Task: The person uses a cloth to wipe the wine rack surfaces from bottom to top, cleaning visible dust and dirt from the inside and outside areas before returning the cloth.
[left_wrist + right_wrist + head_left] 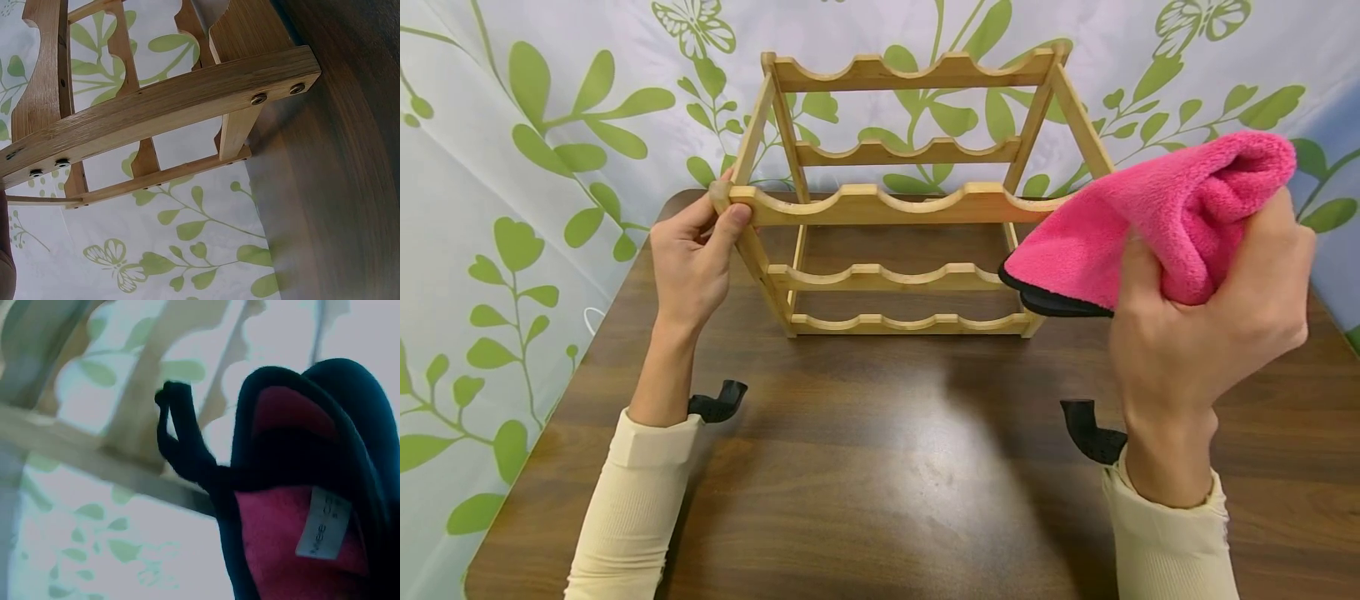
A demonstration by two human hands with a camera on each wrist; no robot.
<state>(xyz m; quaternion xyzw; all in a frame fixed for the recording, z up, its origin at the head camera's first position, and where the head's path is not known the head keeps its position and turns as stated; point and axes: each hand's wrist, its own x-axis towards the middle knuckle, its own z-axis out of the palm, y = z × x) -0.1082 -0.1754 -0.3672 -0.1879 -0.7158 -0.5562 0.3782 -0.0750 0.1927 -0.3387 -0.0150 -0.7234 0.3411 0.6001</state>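
Observation:
A light wooden wine rack (865, 279) with scalloped rails stands on the table, and its bolted side post (156, 100) crosses the left wrist view. My left hand (692, 258) grips the rack's upper front left corner, thumb on the front rail and fingers behind. In my right hand (1213, 325) is a bunched pink cloth (1097, 225) with a black edge. The cloth hangs over the rack's front right corner and hides it. Close up in the right wrist view, the folded cloth (275, 519) shows a black loop (181, 437) and a white label (324, 524).
The dark wood tabletop (865, 467) carries the rack near its back edge. Behind it hangs a white curtain (587, 75) printed with green leaves and butterflies. A black curved mount sticks out at each wrist, one by the left sleeve (640, 483) and one by the right sleeve (1172, 542).

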